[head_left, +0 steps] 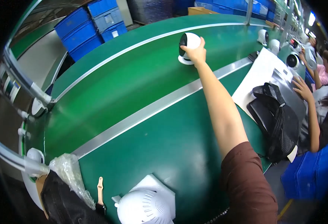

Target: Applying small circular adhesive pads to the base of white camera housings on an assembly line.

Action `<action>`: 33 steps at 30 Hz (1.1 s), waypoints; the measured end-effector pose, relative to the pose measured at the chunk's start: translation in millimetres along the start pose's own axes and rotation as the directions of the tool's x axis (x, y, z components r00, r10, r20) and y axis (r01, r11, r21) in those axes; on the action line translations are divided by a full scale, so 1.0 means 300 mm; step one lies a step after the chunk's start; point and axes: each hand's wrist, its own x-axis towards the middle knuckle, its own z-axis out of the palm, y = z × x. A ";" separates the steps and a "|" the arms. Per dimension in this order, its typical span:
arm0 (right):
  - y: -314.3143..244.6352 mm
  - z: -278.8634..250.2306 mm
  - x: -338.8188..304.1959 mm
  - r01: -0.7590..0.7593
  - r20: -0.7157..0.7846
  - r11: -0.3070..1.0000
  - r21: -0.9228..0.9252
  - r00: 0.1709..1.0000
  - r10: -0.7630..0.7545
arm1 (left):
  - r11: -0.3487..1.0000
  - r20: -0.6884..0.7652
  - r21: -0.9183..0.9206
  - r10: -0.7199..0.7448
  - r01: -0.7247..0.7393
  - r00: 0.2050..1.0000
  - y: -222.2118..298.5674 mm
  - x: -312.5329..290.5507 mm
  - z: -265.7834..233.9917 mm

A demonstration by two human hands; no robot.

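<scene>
My right arm, in a brown sleeve, reaches far across the bench. At its end, my right hand (196,54) is closed round a white rounded camera (192,39) with a black front. The camera is upright on its round white base, over the green belt (134,74). Close to me, at the lower edge, is a white domed housing (145,206) with vent slots and small holes, with a flat white piece (154,183) beside it. A wristwatch with a tan strap (100,188) lies to its left. My left hand is out of view.
A metal rail (141,116) divides belt and bench. Clear plastic wrap (68,170) and a black bag (65,199) lie at left. A black mesh bag (277,123) and white sheet (255,74) lie at right, near a co-worker's hand (303,89). Blue crates (78,33) stand behind.
</scene>
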 end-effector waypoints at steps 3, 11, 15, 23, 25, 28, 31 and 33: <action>-0.004 -0.017 -0.006 0.053 0.035 0.999 -0.005 0.998 -0.052 | 0.947 0.108 0.321 -0.056 0.019 0.993 0.024 0.018 -0.024; -0.136 -0.269 -0.317 0.062 0.403 0.977 0.203 0.904 -0.141 | 0.852 0.181 0.282 0.405 -0.442 0.896 -0.070 0.073 -0.032; -0.213 -0.515 -0.569 0.135 0.582 0.986 0.095 0.796 -0.165 | 0.944 -0.012 0.268 0.205 -0.194 0.979 -0.059 0.033 -0.003; -0.086 -0.691 -0.757 0.592 0.371 0.798 -0.112 0.770 -0.519 | 0.927 -0.022 0.096 0.366 -0.362 0.930 0.093 0.019 0.061; -0.216 -0.767 -0.915 0.671 0.267 0.742 -0.012 0.717 -0.644 | 0.892 -0.034 0.003 0.451 -0.451 0.892 0.115 0.018 0.072; -0.308 -0.876 -1.153 0.561 0.604 0.724 0.402 0.431 -0.670 | 0.833 -0.061 -0.011 0.552 -0.553 0.832 0.114 0.003 0.059; -0.329 -0.911 -1.308 0.432 0.842 0.841 0.326 0.271 -0.466 | 0.825 -0.038 -0.034 0.562 -0.563 0.826 0.134 -0.006 0.051; -0.303 -0.898 -1.351 0.368 0.837 0.851 0.374 0.262 -0.481 | 0.834 -0.034 -0.073 0.547 -0.548 0.837 0.141 -0.032 0.030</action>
